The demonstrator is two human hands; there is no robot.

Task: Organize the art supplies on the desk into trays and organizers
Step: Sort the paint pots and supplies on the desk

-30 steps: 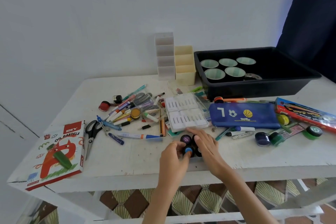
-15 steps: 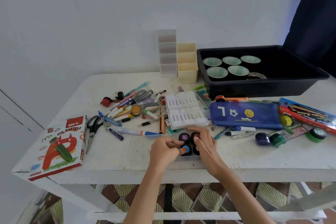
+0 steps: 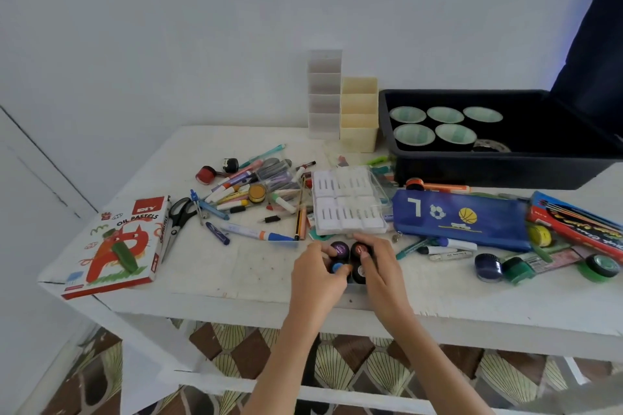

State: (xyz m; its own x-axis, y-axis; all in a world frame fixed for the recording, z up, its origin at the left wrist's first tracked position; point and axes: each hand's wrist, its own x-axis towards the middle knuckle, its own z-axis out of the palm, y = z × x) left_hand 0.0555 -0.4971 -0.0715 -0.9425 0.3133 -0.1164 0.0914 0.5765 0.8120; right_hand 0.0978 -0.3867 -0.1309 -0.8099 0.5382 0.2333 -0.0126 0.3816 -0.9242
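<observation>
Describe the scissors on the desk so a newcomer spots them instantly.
Start at the red-and-white oil pastels box on the desk's front left corner. The scissors lie along its right edge, blades pointing toward the front edge. Black loop handles and bare metal blades set them apart from the coloured pens beside them.

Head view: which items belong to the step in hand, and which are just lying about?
In hand: left hand and right hand, both gripping the paint pots.
Lying about: oil pastels box, scissors, blue pencil case, loose markers.
</observation>
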